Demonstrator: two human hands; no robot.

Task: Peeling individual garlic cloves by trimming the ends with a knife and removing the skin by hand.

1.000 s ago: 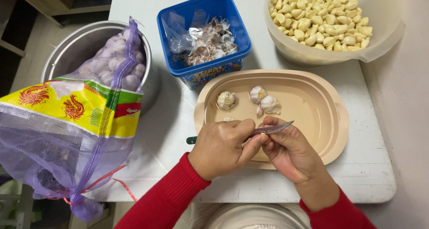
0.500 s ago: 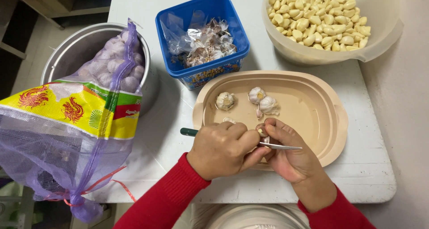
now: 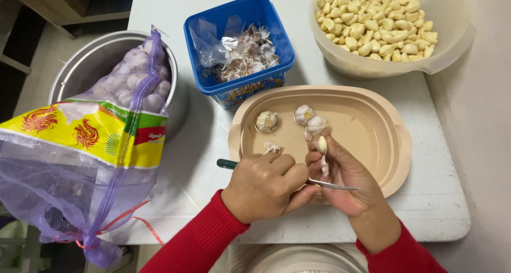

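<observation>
Garlic clove in right hand, knife in left hand, over tan tray.

Tray on bench, three bulbs in it. Behind: tub left, bowl of cloves right. Far left: pot holding net bag.

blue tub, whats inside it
The blue tub holds a crumpled clear plastic bag and papery garlic skins. Whatever lies beneath them is covered.
</observation>
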